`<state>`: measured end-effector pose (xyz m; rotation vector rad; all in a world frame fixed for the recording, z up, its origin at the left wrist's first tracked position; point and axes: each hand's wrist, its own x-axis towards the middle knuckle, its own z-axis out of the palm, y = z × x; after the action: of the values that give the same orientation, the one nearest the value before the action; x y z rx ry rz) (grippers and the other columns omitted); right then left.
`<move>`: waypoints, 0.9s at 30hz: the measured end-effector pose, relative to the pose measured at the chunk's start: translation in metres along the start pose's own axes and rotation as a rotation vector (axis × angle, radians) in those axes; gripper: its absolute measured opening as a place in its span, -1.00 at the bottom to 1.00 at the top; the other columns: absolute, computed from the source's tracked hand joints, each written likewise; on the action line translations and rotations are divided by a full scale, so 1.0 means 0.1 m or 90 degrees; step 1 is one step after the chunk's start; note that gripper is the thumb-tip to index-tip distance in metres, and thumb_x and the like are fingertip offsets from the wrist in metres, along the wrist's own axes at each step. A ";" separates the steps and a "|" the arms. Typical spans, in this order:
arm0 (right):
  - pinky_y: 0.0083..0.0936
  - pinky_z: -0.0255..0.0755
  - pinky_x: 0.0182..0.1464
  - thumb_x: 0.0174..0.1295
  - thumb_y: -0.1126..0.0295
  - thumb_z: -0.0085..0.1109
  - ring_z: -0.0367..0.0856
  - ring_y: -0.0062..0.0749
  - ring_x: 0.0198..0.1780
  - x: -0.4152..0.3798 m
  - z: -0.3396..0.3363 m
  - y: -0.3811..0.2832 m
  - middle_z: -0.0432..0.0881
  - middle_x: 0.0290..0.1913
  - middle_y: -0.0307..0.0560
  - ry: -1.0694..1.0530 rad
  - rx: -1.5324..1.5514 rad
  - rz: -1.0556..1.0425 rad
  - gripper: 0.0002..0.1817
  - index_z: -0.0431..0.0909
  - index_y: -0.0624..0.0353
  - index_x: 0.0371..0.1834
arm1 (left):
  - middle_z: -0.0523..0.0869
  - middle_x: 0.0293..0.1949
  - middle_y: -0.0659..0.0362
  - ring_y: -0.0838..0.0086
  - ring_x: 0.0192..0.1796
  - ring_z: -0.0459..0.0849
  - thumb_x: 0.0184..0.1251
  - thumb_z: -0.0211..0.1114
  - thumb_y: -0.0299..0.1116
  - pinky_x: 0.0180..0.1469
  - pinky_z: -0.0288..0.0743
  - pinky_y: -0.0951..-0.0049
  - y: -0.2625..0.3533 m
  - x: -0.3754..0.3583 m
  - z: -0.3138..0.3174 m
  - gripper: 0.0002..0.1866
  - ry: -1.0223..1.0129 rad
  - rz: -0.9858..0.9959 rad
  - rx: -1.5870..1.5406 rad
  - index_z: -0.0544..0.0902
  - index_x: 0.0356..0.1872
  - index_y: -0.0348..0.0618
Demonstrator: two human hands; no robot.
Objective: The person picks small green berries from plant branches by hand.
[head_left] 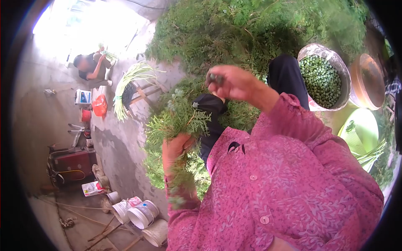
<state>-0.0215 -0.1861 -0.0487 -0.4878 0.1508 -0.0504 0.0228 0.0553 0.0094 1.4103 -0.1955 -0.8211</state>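
Observation:
My left hand [178,147] is closed around the stem of a leafy evergreen sprig [178,119] that carries several blue-green cones. Raised above and to the right of it, my right hand [234,81] has its fingers curled together on small green cones [215,78]. The two hands are apart. A large heap of cut evergreen branches [251,31] fills the space in front of me, and more foliage lies around my dark-trousered legs. To the right, a white bucket [344,71] holds many green cones.
A tan bucket [368,83] and a light-green basin [370,125] with long stems stand at right. Green stalks [125,90] lie on a stool at left. Another person [92,67] squats farther back, holding stalks. White buckets [140,215] and a dark-red machine [73,165] stand lower left.

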 end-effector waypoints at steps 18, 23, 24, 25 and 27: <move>-0.77 0.35 -0.51 0.09 0.43 0.19 0.44 -0.70 -0.53 -0.05 0.34 0.30 0.50 -0.48 -0.36 -0.073 -0.180 0.148 -0.85 0.46 0.11 -0.28 | 0.45 -0.58 0.28 0.65 -0.68 0.27 0.00 0.13 -0.58 -0.65 0.05 0.60 0.04 -0.08 0.01 -0.87 0.054 -0.059 0.109 0.49 -0.36 -0.23; -0.75 0.30 -0.57 0.05 0.52 0.08 0.42 -0.65 -0.54 0.01 0.13 0.12 0.51 -0.46 -0.19 -0.036 -0.156 -0.010 -0.84 0.46 0.22 -0.26 | 0.40 -0.65 0.29 0.63 -0.66 0.30 -0.04 0.10 -0.62 -0.64 0.07 0.60 0.14 -0.15 0.06 -0.90 0.113 -0.088 0.175 0.47 -0.45 -0.25; -0.75 0.30 -0.57 0.05 0.52 0.08 0.42 -0.65 -0.54 0.03 0.07 0.02 0.51 -0.46 -0.19 -0.036 -0.158 -0.008 -0.84 0.46 0.22 -0.26 | 0.40 -0.65 0.29 0.63 -0.66 0.30 -0.04 0.10 -0.62 -0.64 0.07 0.60 0.15 -0.14 0.03 -0.90 0.114 -0.088 0.172 0.47 -0.45 -0.25; -0.75 0.29 -0.57 0.07 0.51 0.06 0.44 -0.62 -0.52 0.02 0.02 -0.08 0.50 -0.42 -0.16 -0.015 -0.099 0.005 -0.83 0.46 0.23 -0.24 | 0.40 -0.64 0.29 0.63 -0.65 0.30 -0.06 0.12 -0.62 -0.64 0.08 0.60 0.16 -0.14 -0.04 -0.88 0.073 -0.083 0.185 0.48 -0.43 -0.25; -0.76 0.30 -0.57 0.16 0.39 -0.01 0.50 -0.54 -0.45 -0.09 0.04 -0.16 0.50 -0.29 -0.09 -0.018 -0.072 0.052 -0.81 0.45 0.23 -0.20 | 0.41 -0.63 0.31 0.64 -0.64 0.31 -0.10 0.16 -0.62 -0.64 0.09 0.60 0.18 -0.12 -0.16 -0.82 -0.001 -0.116 0.192 0.50 -0.38 -0.26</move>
<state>-0.0297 -0.1973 -0.0369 -0.5951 0.1468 0.0452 0.0300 0.0741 0.0273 1.7288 -0.1997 -0.9712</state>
